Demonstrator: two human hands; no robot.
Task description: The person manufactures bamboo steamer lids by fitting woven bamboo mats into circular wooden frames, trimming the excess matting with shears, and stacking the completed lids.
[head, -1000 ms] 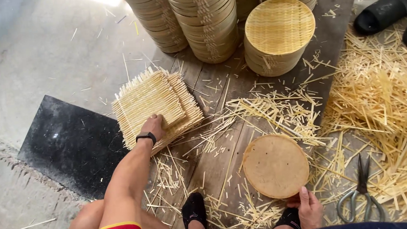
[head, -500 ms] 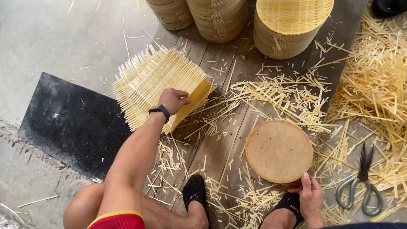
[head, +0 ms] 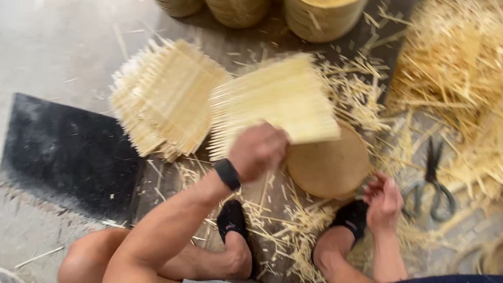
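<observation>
**Q:** Mat (head: 278, 103) of woven bamboo, who's got it?

**A:** left hand (head: 258, 151), fingers closed round its near edge, holding it up above the round disc (head: 328, 167). Blurry though.

**Q:** And the other one?

**A:** right hand (head: 384, 202) sits by the disc's edge, fingers loosely spread, gripping nothing. Stack of mats (head: 166, 100) lies left of it, scissors (head: 431, 178) right, among the straw scraps (head: 466, 78).

Grey concrete floor (head: 34, 49) with a black mat (head: 63, 157), littered with straw offcuts (head: 466, 73)
</observation>
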